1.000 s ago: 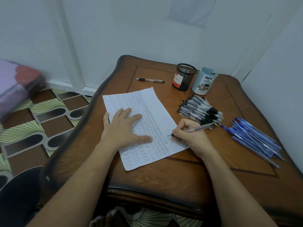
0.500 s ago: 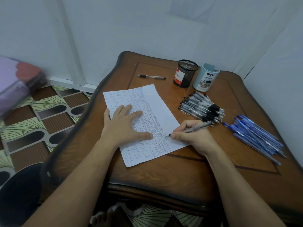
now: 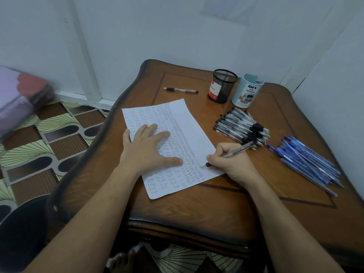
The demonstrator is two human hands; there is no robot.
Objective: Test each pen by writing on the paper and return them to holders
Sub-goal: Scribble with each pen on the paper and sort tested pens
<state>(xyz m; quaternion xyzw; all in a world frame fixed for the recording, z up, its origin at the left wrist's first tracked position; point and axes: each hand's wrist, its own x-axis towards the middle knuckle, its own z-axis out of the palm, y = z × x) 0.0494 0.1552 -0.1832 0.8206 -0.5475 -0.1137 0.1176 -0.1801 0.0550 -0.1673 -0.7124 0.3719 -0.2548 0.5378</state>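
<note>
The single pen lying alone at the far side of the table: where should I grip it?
Probably best to pinch the single pen across its middle barrel, coming from above. It lies flat and alone on the table, with bare wood along both long sides.

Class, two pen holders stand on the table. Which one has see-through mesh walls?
The black holder, left of the pale blue one marked DIY, whose wall is solid.
</note>
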